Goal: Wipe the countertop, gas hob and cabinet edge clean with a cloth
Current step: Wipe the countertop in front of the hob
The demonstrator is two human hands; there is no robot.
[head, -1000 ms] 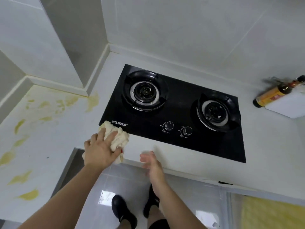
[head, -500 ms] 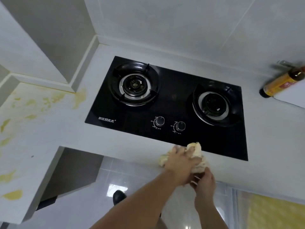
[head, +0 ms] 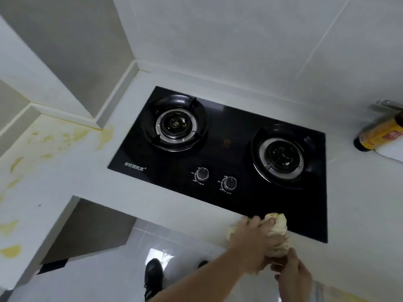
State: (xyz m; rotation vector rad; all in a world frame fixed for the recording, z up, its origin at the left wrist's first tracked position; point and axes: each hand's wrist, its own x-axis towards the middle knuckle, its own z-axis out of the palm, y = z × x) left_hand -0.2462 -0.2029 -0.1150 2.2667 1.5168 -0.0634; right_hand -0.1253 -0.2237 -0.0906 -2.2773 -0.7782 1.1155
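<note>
Presently the left hand (head: 250, 236) presses the cloth (head: 277, 232) on the desk (head: 170, 205) lip at the hob's (head: 229, 149) front edge, fingers curled over it; right hand (head: 292, 273) pinches its lower end. Advise firm, overlapping strokes along the lip.

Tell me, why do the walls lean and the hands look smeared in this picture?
Head view: a wide-angle lens bends the wall lines and counter edges; the left hand, right hand and cloth are motion-blurred; the black hob shows soft glare; the floor tile reflects a bright patch.
</note>
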